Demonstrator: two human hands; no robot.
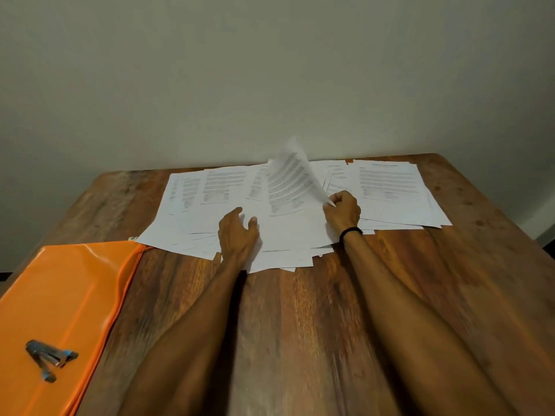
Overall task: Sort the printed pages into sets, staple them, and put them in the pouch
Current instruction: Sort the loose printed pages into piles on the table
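Printed pages (390,187) lie fanned across the far side of the wooden worktop (300,310). The left hand (237,235) rests flat on them, fingers apart. The right hand (342,210) pinches one corner of a lifted sheet (292,172), which is blurred and curling upward. At the near left lies the orange pouch (60,289), with the stapler (49,357) on top.

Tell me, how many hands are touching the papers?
2. The left hand rests on the spread pages near their middle. The right hand pinches the corner of a lifted sheet. No other hand is in view.
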